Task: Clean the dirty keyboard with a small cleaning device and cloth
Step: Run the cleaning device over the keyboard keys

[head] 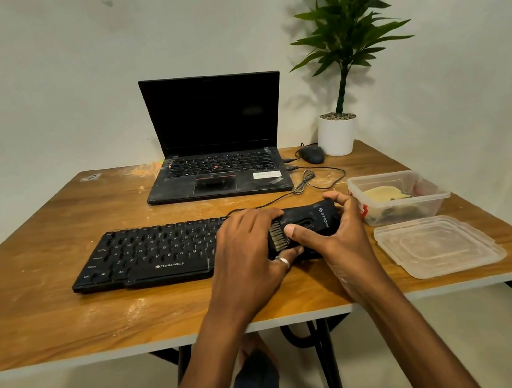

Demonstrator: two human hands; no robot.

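A black keyboard [145, 254] lies across the middle of the wooden table [63, 313]. Over its right end I hold a small black cleaning device [313, 218] with a pale brush head facing left. My right hand [336, 231] grips the device's body, thumb on its top. My left hand [250, 249], a ring on one finger, curls round the brush end. The right part of the keyboard is hidden under my hands. A yellow cloth [381, 195] lies inside a clear plastic box [426, 198] at the right.
An open laptop [219, 166] stands at the back, with a black mouse [311, 154], its cable [313, 180] and a potted plant [338, 133] to its right. The box's clear lid [438, 244] lies near the front right corner.
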